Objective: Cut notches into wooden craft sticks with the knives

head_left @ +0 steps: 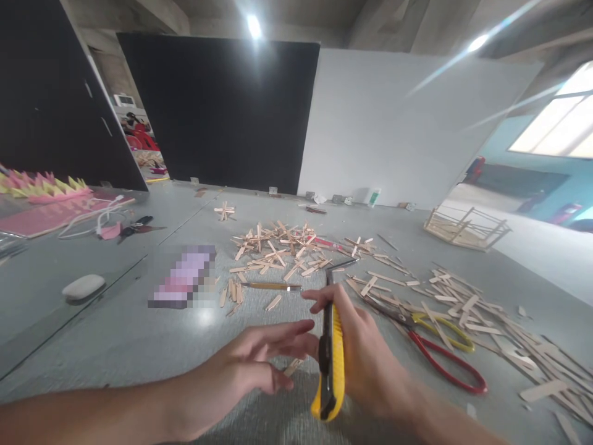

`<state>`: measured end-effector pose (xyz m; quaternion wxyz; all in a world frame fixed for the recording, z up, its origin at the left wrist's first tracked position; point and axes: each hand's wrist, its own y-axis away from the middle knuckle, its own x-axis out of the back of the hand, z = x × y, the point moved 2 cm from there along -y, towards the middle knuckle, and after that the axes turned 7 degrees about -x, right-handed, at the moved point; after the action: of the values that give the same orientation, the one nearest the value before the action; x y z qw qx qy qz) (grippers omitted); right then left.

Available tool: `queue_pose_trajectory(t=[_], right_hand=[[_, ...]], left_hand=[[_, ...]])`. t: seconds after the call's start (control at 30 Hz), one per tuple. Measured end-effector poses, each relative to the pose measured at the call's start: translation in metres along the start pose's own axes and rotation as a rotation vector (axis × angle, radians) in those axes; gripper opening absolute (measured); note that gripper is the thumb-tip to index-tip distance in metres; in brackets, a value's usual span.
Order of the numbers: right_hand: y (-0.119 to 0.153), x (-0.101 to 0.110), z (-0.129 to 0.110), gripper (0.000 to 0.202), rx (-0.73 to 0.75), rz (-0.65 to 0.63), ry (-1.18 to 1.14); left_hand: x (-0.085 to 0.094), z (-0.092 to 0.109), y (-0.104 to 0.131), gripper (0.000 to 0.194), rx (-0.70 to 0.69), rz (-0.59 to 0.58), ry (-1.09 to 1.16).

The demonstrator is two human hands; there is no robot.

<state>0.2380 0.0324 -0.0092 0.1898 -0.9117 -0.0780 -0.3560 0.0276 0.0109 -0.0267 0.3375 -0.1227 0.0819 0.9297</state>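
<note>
Two bare hands meet over a grey table (139,346), with 12 o'clock pointing away from the person. The right hand (364,346) wraps round a yellow-and-black knife (340,346), its fingers closed on the handle and the index finger reaching across the top towards 9 o'clock. The knife's long axis runs almost straight from 6 to 12 o'clock, its yellow butt at the near end. A thin dark rod (343,266) angles off towards 2 o'clock at the far end; whether it belongs to the knife cannot be told.

The left hand (241,358) comes in from 8 o'clock, thumb and fingers spread, pinching nothing that shows. From its fingertips the knife lies just beside, at 3 o'clock, crosswise to them; whether they touch it cannot be told. The right hand, already round the handle, is the nearer one. A wood chip (293,368) shows between the left thumb and fingers, apparently below them.

Beyond, at 11 o'clock from the knife, sits a heap of sticks (275,244). Red-and-yellow scissors (407,320) lie at 2 o'clock, just beyond the right hand, blades slanting towards 10 o'clock
</note>
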Motion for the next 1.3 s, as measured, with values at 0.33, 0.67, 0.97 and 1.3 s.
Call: queue_pose_trajectory(t=[0.33,0.67,0.97,1.3], right_hand=[[-0.028,0.03,0.021,0.024,-0.093,0.243,0.063],[-0.025,0.029,0.025,0.026,-0.084,0.179,0.146],[-0.026,0.029,0.02,0.025,-0.089,0.133,0.153],[-0.024,0.026,0.025,0.023,-0.1,0.084,0.135]], left_hand=[[0.013,0.014,0.0,0.058,-0.076,0.241,-0.695],[0.018,0.007,-0.005,0.053,-0.178,0.067,-1.047],[0.026,-0.003,-0.01,0.047,-0.552,0.102,-1.289],[0.028,0.004,-0.007,0.074,-0.512,0.133,-1.264]])
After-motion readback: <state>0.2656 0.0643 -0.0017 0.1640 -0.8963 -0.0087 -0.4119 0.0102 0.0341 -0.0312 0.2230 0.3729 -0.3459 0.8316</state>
